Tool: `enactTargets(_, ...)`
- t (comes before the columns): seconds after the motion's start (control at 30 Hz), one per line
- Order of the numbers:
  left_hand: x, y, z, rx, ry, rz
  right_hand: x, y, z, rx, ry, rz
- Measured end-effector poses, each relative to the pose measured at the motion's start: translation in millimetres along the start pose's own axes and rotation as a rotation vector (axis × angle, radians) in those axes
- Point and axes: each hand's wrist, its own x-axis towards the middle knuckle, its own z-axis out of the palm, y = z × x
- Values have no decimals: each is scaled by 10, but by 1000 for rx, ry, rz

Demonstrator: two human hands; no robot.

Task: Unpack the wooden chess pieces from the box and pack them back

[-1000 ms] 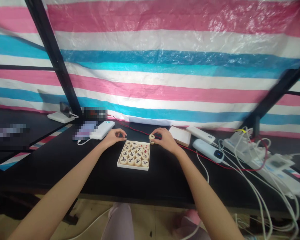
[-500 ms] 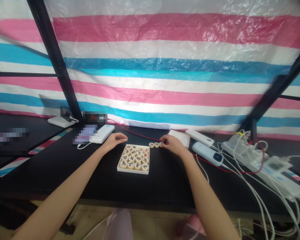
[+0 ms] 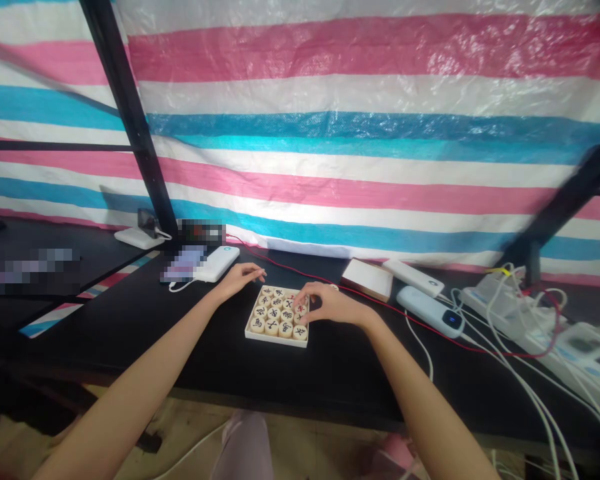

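A shallow white box (image 3: 276,342) holds rows of round xiangqi pieces (image 3: 273,314) with black characters and a few red ones. My right hand (image 3: 327,301) reaches over the box's far right corner. Its thumb and fingers are apart around the red-marked pieces (image 3: 301,309), fingertips touching or just above them. Behind this hand one loose xiangqi piece (image 3: 335,287) peeks out on the black table; others beside it are hidden. My left hand (image 3: 243,277) hovers by the box's far left corner, thumb and fingertips drawn together, nothing visible in them.
At the left lie a white power bank (image 3: 219,264) and a phone (image 3: 183,263). On the right are an open box lid (image 3: 366,279), a white power bank (image 3: 413,277), a light blue device (image 3: 430,312) and tangled cables on a power strip (image 3: 510,313). A red cable (image 3: 300,272) crosses behind.
My right hand has moved left from the loose pieces to the box's far right corner. My left hand stays near the far left corner. The view has shifted slightly left.
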Motion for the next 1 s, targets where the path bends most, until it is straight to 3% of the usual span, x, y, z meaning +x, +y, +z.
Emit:
enactTargets(0.13,2,5,5,-16,-10,-3,-27,45,-54,-32,-39,-4)
enactTargets(0.27,-8,28,7,-15,-11,-10,12,48,34,-84,-38,11)
enactTargets(0.43,-13,27,-5,-1,-17,-27,-3,97,-55,-100,137,40)
enactTargets(0.53,-4,9,-9,3,-31,-30,-122,267,-278,-179,331,180)
enactTargets(0.6,3,1,-7,4,-38,-25,-224,411,-411,-301,388,324)
enactTargets(0.77,-1,30,-3,4,-37,-25,-364,621,-495,-484,294,580)
enactTargets(1.0,-11,42,0,9,-44,-30,-302,634,-424,-562,264,576)
